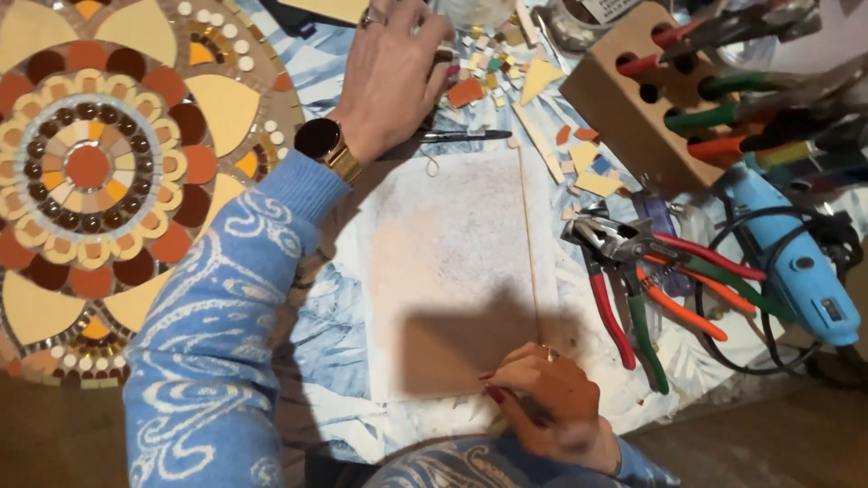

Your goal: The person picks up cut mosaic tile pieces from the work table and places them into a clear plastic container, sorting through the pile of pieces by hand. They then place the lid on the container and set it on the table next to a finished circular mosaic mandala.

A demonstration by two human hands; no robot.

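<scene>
A round mosaic [99, 172] fills the counter's left. The left hand [391, 68] reaches, fingers spread and empty, over loose tile pieces [493, 72] (sorted within easy reach). The right hand [551, 393] pinches a thin stick's [529, 244] near end, steadying it along the pale board [452, 271], beside pliers [633, 271].

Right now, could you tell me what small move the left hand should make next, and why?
Probably close the left hand on one tile piece from the scatter beneath it: its fingers already hover there, while the right hand rests on the bare pale board.
</scene>
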